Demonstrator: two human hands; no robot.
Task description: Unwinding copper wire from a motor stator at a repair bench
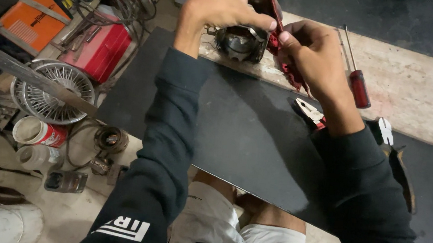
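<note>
Clutter at nine o'clock, on the floor: orange machine case [28, 17], red case [98, 49], chrome wire fan guard [52, 91] under a metal strip, an open can [38, 132] just below it. Black board [236, 134] lies across my knees, its far edge against a pale wooden plank [422, 100].

My left hand [223, 4], at twelve o'clock, is pinched closed, thumb and forefinger gripping the upper part of a red rag [280, 50]. Small dark motor part [241, 42] sits just beneath that hand, at the board's far edge; whether the rag touches it, cannot tell.

My right hand [314, 54], at one o'clock, is curled shut on the same rag, which trails down past the palm. Pliers [308, 112] lie by my right wrist. Red-handled screwdriver [358, 77] rests on the plank at two o'clock, apart from my hand.
</note>
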